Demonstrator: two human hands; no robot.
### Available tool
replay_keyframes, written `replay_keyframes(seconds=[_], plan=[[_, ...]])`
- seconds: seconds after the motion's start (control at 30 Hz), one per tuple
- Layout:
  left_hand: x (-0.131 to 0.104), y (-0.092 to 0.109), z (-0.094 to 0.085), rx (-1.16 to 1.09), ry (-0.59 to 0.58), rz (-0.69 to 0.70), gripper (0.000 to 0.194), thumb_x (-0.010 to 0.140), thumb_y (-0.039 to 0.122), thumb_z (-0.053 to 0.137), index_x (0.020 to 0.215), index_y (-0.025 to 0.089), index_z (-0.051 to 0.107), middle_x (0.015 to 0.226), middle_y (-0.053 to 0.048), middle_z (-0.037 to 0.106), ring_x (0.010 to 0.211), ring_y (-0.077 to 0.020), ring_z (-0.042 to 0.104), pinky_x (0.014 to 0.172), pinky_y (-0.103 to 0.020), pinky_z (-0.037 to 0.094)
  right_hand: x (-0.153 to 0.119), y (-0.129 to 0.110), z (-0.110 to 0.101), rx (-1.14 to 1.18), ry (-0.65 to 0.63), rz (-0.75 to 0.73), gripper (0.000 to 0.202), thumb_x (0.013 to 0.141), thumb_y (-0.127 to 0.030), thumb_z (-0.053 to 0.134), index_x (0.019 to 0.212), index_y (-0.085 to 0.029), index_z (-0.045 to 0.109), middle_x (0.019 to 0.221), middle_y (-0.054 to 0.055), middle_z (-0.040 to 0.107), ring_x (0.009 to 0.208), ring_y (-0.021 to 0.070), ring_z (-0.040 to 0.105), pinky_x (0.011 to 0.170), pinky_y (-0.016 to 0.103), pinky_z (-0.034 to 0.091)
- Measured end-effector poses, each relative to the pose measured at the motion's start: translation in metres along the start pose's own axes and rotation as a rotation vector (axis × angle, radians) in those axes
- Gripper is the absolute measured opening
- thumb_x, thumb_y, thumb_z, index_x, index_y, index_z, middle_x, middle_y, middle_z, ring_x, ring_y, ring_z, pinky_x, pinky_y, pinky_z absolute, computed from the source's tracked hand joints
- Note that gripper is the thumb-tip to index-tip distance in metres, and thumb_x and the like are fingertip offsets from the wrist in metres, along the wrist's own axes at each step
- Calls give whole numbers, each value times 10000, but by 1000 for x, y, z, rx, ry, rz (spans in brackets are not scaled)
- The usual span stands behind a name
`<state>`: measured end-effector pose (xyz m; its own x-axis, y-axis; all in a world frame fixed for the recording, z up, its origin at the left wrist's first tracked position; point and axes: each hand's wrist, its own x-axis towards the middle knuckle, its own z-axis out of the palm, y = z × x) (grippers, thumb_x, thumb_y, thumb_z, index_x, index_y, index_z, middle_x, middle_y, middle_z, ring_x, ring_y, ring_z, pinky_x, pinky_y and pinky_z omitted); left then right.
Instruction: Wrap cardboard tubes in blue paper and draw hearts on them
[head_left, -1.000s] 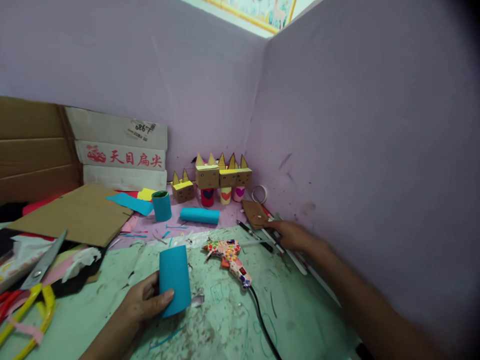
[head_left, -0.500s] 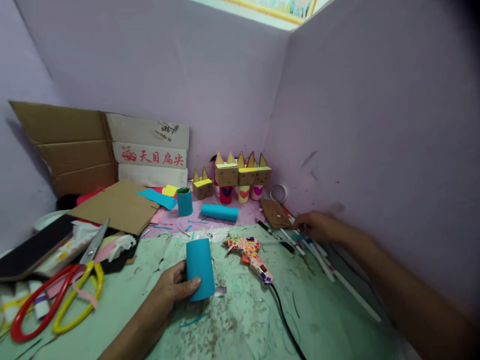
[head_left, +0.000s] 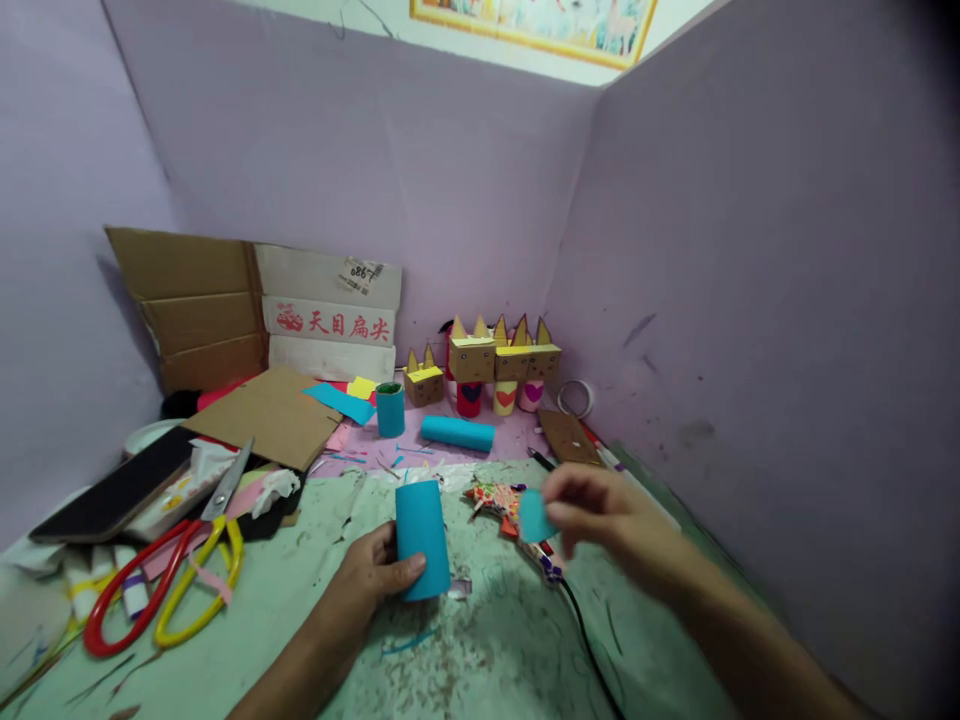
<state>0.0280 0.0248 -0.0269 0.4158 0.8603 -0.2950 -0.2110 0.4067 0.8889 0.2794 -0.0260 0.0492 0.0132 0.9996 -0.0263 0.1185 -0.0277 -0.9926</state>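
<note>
My left hand (head_left: 382,575) is closed around the lower left side of a blue paper tube (head_left: 422,540), held upright near the middle of the green table. Between the thumb and fingers of my right hand (head_left: 596,505) is a small blue paper piece (head_left: 535,516), slightly blurred. It hangs over a colourful patterned glue gun (head_left: 495,498), hiding part of it. Behind stand a short blue tube (head_left: 390,410) with green inside and a blue roll (head_left: 457,433) lying on its side.
Red and yellow scissors (head_left: 214,520), a dark phone-like slab (head_left: 112,485) and cardboard (head_left: 266,415) lie at the left. Box-headed figures with pointed ears (head_left: 512,363) stand at the back. A black cord (head_left: 589,640) runs frontward. A tape roll (head_left: 575,399) rests by the right wall.
My right hand has come from the right-hand pile to above the glue gun, now with a small blue piece. The view has shifted slightly; my left hand still holds the tube.
</note>
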Motion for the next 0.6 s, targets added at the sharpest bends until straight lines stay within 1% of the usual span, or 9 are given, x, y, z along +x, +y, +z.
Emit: replay_keyframes(seconds=[0.07,0.1,0.17,0.2,0.27,0.37,0.43,0.47,0.6], plan=[[2,0,0,-14,17,42,568,521,362,857,1011,117,705,914,-122,740,871,-283,676,778,-344,523,8,13,54,249,-98,29,300,618,-396,765,704,-184,571,590,-59,529,443,75,505,444,218,449],[3,-1,-1,-6,24,70,546,510,364,858,975,119,714,856,-106,742,819,-267,677,740,-327,523,14,19,77,343,-134,44,324,609,-413,767,720,-187,563,580,-67,524,440,76,506,436,216,449],[6,-2,-3,29,18,114,465,482,380,861,841,116,724,704,-76,722,662,-222,652,622,-288,501,26,29,110,455,-181,50,355,614,-454,751,745,-191,551,525,-88,504,400,67,467,420,213,442],[7,-2,-4,44,11,126,429,475,391,861,770,115,717,633,-63,700,586,-197,622,565,-271,475,31,33,119,450,-188,22,364,633,-483,729,744,-195,537,460,-101,479,373,71,456,398,200,409],[9,-3,-5,40,10,126,418,483,410,857,739,115,710,580,-49,678,523,-169,588,523,-256,443,38,40,125,407,-166,-18,373,670,-523,689,758,-196,533,423,-105,468,356,78,461,381,188,364],[11,-5,-6,14,69,104,511,478,387,869,886,116,724,675,-64,713,670,-222,651,614,-287,486,40,48,117,351,-64,-20,367,687,-541,673,754,-200,555,424,-107,446,333,73,406,367,197,318],[12,-7,-6,10,86,87,564,453,375,884,927,116,722,723,-75,725,755,-254,666,663,-308,501,39,51,111,327,27,-2,344,662,-514,705,725,-199,582,452,-92,457,352,71,379,375,206,292],[13,-7,-7,9,85,81,567,449,381,887,923,118,723,728,-76,726,757,-256,666,662,-310,502,39,51,109,315,61,6,328,641,-490,725,710,-196,596,471,-81,470,374,74,381,385,209,285],[18,-9,-11,27,69,80,517,464,415,883,864,132,721,710,-62,721,686,-232,655,623,-300,494,41,47,108,297,122,27,256,589,-387,751,663,-184,614,520,-55,509,440,79,384,422,209,284]])
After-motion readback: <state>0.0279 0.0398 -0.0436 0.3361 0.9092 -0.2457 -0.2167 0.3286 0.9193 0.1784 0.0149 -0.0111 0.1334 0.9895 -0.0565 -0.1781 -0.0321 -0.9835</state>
